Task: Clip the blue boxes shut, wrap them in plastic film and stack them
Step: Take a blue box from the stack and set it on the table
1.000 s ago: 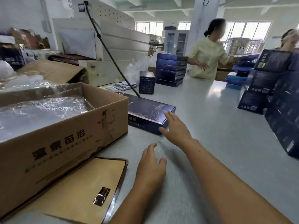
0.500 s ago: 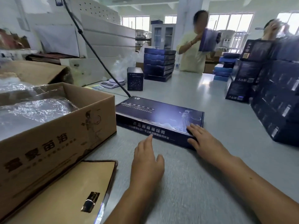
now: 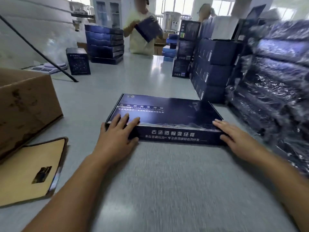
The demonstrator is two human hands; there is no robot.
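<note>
"Blue box [image 3: 167, 111], where have you got it?"

"Flat on the grey table [image 3: 167, 190], square in front of me, its long printed side facing me. My left hand [image 3: 117, 131] lies over the near left corner, fingers straight on the lid, thumb down the front wall. My right hand [image 3: 234, 138] is at the near right corner, fingers stretched out along the lid's edge. Neither is clenched round anything; both just rest and press."

"Is it clipped shut?"

"I can't tell (the front looks flush, but any tabs are hidden). I see no film on it, so I'd judge this is the closing step, with wrapping and stacking not yet done."

"And how do you do it well?"

"Press down evenly at both corners so the lid doesn't skew, then run my thumbs along the front seam until it sits tight. I'd also keep the box clear of the film-wrapped stack [image 3: 275, 84] near my right, and of the brown carton [image 3: 25, 111] on my left"
</note>
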